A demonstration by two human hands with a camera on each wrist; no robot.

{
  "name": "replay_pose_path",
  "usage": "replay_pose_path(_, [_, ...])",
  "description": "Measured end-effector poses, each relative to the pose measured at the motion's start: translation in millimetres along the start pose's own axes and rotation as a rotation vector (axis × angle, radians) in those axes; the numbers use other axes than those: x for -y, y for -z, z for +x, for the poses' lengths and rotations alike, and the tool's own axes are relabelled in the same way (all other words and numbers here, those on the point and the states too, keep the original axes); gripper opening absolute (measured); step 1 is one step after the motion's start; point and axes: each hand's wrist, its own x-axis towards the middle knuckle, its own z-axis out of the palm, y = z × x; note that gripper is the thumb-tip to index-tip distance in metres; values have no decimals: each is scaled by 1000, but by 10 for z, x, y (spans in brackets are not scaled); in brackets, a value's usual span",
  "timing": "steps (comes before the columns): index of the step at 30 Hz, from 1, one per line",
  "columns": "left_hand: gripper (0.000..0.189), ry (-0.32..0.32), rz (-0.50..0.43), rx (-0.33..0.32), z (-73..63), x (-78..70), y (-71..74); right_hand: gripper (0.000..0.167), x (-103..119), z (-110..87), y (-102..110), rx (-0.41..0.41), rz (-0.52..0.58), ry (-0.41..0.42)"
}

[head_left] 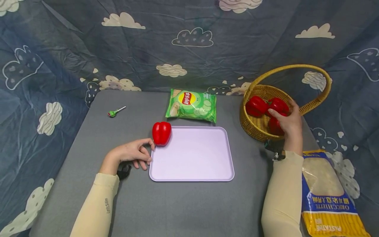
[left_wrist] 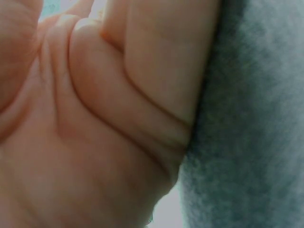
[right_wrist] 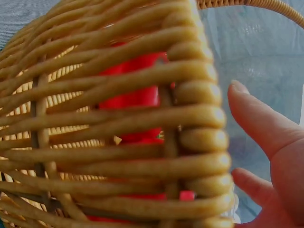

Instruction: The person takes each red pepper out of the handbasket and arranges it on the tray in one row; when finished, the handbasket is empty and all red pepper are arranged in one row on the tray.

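Observation:
A red bell pepper (head_left: 161, 133) stands on the upper left corner of the lilac tray (head_left: 192, 154). Beside that corner, my left hand (head_left: 133, 153) has loosely bent fingers at the tray's left edge; whether they touch the pepper is unclear. The left wrist view shows mostly the palm (left_wrist: 95, 137). My right hand (head_left: 290, 121) reaches over the near right rim of a wicker basket (head_left: 250, 126), thumb and fingers spread above red bell peppers (head_left: 256, 106). In the right wrist view, thumb (right_wrist: 261, 116) and a finger show past the rim, with red peppers (right_wrist: 133, 90) behind the weave.
A green bag of chips (head_left: 192, 105) lies behind the tray. To the left is a lollipop (head_left: 116, 112). A blue and yellow pasta bag (head_left: 328, 197) lies at the right, by my right forearm. The basket's tall handle (head_left: 288, 67) arches up over its opening.

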Motion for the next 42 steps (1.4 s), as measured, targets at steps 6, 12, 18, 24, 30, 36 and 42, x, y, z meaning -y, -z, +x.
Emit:
replay_pose_path(6, [41, 6, 8, -8, 5, 11, 7, 102, -15, -14, 11, 42, -109, 25])
replay_pose_path(12, [41, 3, 11, -9, 5, 15, 7, 95, -22, -18, 32, 100, -196, 17])
replay_pose_path(18, [43, -11, 16, -2, -5, 11, 8, 89, -26, -14, 28, 114, -224, 3])
replay_pose_path(24, [42, -10, 11, 0, 2, 16, 9, 79, -34, 10, 14, 115, -250, -35])
replay_pose_path(30, [41, -19, 2, 8, 2, 16, 0, 78, -50, 15, 11, 117, -277, -49])
replay_pose_path(36, [41, -19, 9, 4, 8, 16, -3, 80, -67, 13, 21, 113, -278, -46])
replay_pose_path(42, [40, -18, 0, 4, 16, 32, 0, 85, -71, 17, 22, 116, -288, -37])
